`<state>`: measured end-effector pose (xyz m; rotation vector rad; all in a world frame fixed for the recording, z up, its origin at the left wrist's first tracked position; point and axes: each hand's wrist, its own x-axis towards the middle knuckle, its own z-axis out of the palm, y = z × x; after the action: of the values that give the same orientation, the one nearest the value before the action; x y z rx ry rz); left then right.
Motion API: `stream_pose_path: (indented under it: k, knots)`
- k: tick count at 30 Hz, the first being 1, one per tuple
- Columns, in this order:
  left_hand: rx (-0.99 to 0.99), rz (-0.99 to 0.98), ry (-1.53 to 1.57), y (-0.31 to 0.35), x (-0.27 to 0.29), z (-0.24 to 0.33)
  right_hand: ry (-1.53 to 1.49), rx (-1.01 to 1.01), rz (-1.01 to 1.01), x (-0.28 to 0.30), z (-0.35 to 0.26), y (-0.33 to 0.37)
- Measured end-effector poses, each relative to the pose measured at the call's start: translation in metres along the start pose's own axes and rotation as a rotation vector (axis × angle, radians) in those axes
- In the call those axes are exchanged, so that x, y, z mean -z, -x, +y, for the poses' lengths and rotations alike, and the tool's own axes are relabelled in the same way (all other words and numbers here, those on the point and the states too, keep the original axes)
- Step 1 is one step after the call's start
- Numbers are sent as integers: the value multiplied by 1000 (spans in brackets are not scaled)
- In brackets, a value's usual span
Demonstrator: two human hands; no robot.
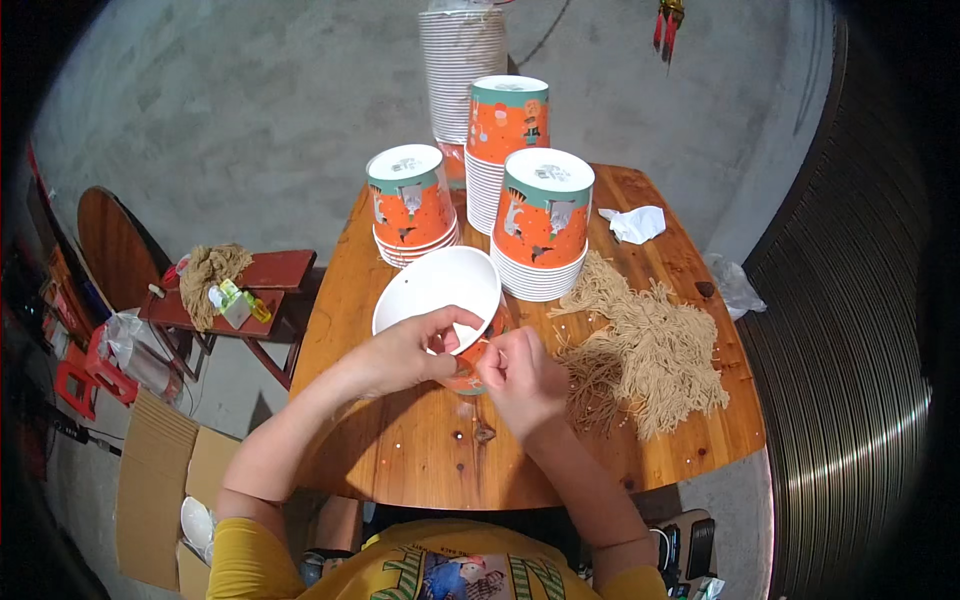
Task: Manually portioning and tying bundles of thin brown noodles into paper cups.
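Observation:
A white-lined paper tub (432,288) with an orange printed outside leans toward me at the middle of the wooden table (350,450). My left hand (400,352) grips its near rim, thumb on the outside and fingers reaching over the edge. Close beside that rim, my right hand (525,382) is closed in a pinch; a thin pale bit shows at its fingertips, too small to name. A heap of beige cords (655,360) lies to the right of my right hand, with loose ends spread toward the tub.
Upside-down stacks of orange tubs stand behind: left (410,205), centre (508,130) and right (548,215). A tall bagged white stack (462,75) rises farther back. Crumpled tissue (636,224) lies far right. A red bench (285,270) and open carton (150,490) are on the left.

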<state>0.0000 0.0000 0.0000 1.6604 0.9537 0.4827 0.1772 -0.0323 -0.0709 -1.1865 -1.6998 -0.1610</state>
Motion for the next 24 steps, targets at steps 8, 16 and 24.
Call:
stream_pose_path:
  k: [8, 16, 24]
  knots:
    - [11, -76, 190, -11, -5, 3, 42, 71, 28, 2, 6, 2]
    - [-44, -78, -208, -35, -13, -19, -16, -33, -73, 5, 12, 21]
    - [-192, 154, -449, -30, -20, -13, -218, -227, -171, 9, 23, 23]
